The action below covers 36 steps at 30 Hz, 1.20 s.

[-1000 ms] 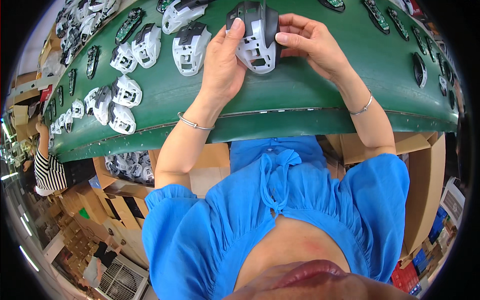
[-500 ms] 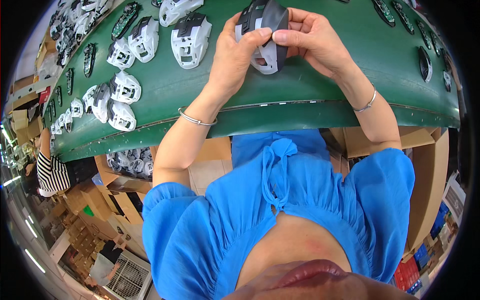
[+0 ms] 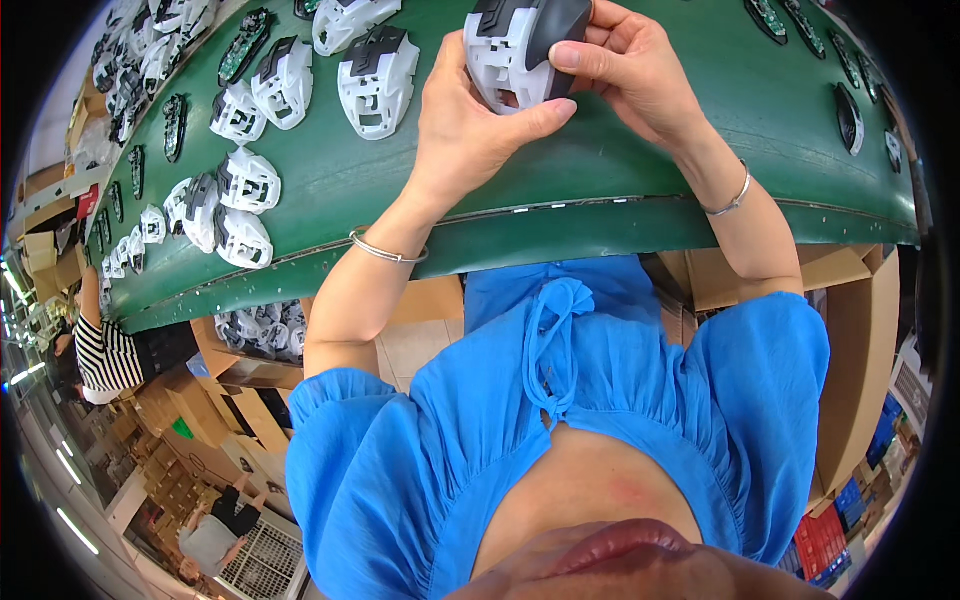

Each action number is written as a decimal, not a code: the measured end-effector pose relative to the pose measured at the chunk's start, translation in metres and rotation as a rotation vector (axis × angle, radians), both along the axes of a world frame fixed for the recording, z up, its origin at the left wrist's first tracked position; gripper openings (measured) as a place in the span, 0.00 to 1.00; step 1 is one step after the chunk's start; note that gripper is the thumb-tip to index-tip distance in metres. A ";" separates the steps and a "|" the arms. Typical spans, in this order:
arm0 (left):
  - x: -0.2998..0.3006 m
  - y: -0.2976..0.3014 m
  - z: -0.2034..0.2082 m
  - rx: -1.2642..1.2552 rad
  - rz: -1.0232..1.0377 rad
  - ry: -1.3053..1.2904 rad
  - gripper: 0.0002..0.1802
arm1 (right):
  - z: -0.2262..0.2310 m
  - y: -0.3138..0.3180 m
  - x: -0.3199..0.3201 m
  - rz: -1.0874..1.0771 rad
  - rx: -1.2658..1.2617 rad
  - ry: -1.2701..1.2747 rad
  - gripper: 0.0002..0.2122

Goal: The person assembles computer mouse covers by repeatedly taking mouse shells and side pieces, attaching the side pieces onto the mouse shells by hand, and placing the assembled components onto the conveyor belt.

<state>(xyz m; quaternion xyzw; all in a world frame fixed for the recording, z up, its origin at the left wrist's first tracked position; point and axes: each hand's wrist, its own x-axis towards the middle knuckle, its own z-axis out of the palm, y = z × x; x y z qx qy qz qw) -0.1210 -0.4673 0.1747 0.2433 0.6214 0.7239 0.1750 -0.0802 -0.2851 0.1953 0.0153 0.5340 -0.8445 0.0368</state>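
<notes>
High in the middle, my left hand (image 3: 465,135) wraps round a white and black plastic mouse shell (image 3: 500,65), its thumb stretched along the shell's lower edge. A smooth dark curved cover (image 3: 557,30) lies against the shell's right side. My right hand (image 3: 640,75) pinches this cover between thumb and fingers; some of those fingertips are hidden behind it. The top of the shell is cut off by the picture's upper edge. To the left, the nearest loose mouse shell (image 3: 378,85) rests on the green work surface (image 3: 400,185).
Several more white shells (image 3: 248,180) and narrow green circuit boards (image 3: 245,45) lie on the left. Further boards and a dark shell part (image 3: 848,118) are at the right. Cardboard boxes (image 3: 860,370) stand below the surface's front edge. A person in a striped top (image 3: 105,355) is at far left.
The shell has moved slightly up and left and turned in my hands. My left thumb has slid down to its lower edge; my right thumb now presses the dark cover, apart from the left thumb.
</notes>
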 end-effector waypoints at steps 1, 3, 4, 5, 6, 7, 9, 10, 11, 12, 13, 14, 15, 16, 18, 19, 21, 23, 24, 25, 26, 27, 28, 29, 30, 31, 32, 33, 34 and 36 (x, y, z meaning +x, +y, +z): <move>-0.001 -0.001 -0.001 -0.001 0.002 -0.001 0.36 | 0.000 -0.003 0.000 -0.008 0.002 0.012 0.17; -0.002 -0.002 -0.002 -0.089 0.058 0.083 0.37 | -0.001 -0.002 0.000 0.012 -0.020 -0.008 0.17; -0.002 -0.002 0.000 -0.088 0.061 0.081 0.37 | -0.001 -0.002 -0.001 0.031 -0.040 -0.027 0.18; -0.001 -0.002 0.004 -0.070 0.055 0.075 0.37 | 0.000 -0.002 0.000 0.034 -0.039 -0.028 0.18; 0.000 -0.003 0.006 -0.054 0.050 0.069 0.37 | 0.002 -0.004 0.002 0.029 -0.044 -0.009 0.18; -0.001 -0.005 0.006 -0.053 0.054 0.068 0.37 | 0.003 -0.006 0.003 0.023 -0.048 0.011 0.19; -0.003 -0.007 0.006 -0.125 0.032 0.119 0.37 | 0.003 -0.008 0.002 0.024 -0.042 0.003 0.21; -0.004 -0.009 0.005 -0.121 0.035 0.120 0.37 | 0.003 -0.008 0.003 0.021 -0.036 -0.003 0.23; -0.005 -0.013 0.003 -0.080 -0.010 0.096 0.38 | 0.000 -0.007 0.005 0.023 -0.031 -0.001 0.23; -0.008 -0.014 0.001 -0.038 -0.059 0.076 0.39 | -0.003 -0.007 0.006 0.018 0.099 0.066 0.20; -0.008 -0.014 0.002 -0.033 -0.060 0.084 0.39 | -0.003 -0.006 0.006 0.011 0.230 0.132 0.16; -0.007 -0.014 0.004 0.029 -0.080 0.035 0.41 | -0.001 -0.009 0.008 -0.010 0.199 0.117 0.17; -0.005 -0.015 0.005 0.088 -0.099 -0.016 0.43 | 0.003 -0.010 0.009 0.010 0.315 0.129 0.17; -0.006 -0.018 0.006 0.093 -0.106 -0.047 0.45 | 0.008 -0.013 0.012 0.047 0.329 0.110 0.17; -0.009 -0.023 0.011 0.021 -0.116 -0.020 0.44 | 0.022 -0.013 0.010 0.078 0.344 0.095 0.16; -0.011 -0.026 0.013 -0.053 -0.123 0.002 0.44 | 0.024 -0.005 0.008 0.141 0.364 0.052 0.17; -0.017 -0.030 0.007 -0.044 -0.104 0.097 0.43 | 0.020 0.011 -0.002 0.141 0.347 0.002 0.21; -0.021 -0.034 0.006 -0.097 -0.081 0.164 0.43 | 0.023 0.016 -0.002 0.047 0.560 0.024 0.28; -0.023 -0.035 0.005 -0.139 -0.102 0.193 0.43 | 0.025 0.007 -0.001 0.030 0.527 0.164 0.30; -0.022 -0.034 0.006 -0.138 -0.112 0.194 0.43 | 0.026 0.001 0.000 0.012 0.494 0.303 0.33; -0.021 -0.033 0.008 -0.086 -0.137 0.176 0.43 | 0.024 0.004 0.000 0.058 0.453 0.312 0.36; -0.019 -0.034 0.010 -0.038 -0.160 0.157 0.42 | 0.023 0.005 0.001 0.050 0.450 0.311 0.36; -0.015 -0.034 0.012 0.032 -0.151 0.066 0.42 | 0.022 0.007 0.002 0.080 0.504 0.345 0.38; -0.013 -0.035 0.014 0.028 -0.159 0.065 0.42 | 0.022 0.008 0.003 0.110 0.558 0.378 0.39; -0.012 -0.036 0.017 -0.002 -0.118 0.067 0.42 | 0.023 0.007 0.004 0.098 0.567 0.402 0.40; -0.011 -0.036 0.018 -0.033 -0.078 0.069 0.41 | 0.022 0.006 0.004 0.092 0.564 0.398 0.40; -0.009 -0.036 0.016 -0.028 -0.053 0.143 0.42 | 0.021 0.005 0.004 0.125 0.505 0.475 0.39; -0.008 -0.037 0.014 -0.031 -0.061 0.139 0.42 | 0.020 0.003 0.004 0.157 0.444 0.551 0.38; -0.005 -0.038 0.013 -0.021 -0.050 0.229 0.43 | 0.020 -0.006 0.001 -0.036 0.606 0.735 0.31; -0.004 -0.039 0.014 -0.011 -0.026 0.336 0.45 | 0.029 0.000 0.003 0.037 0.615 0.744 0.35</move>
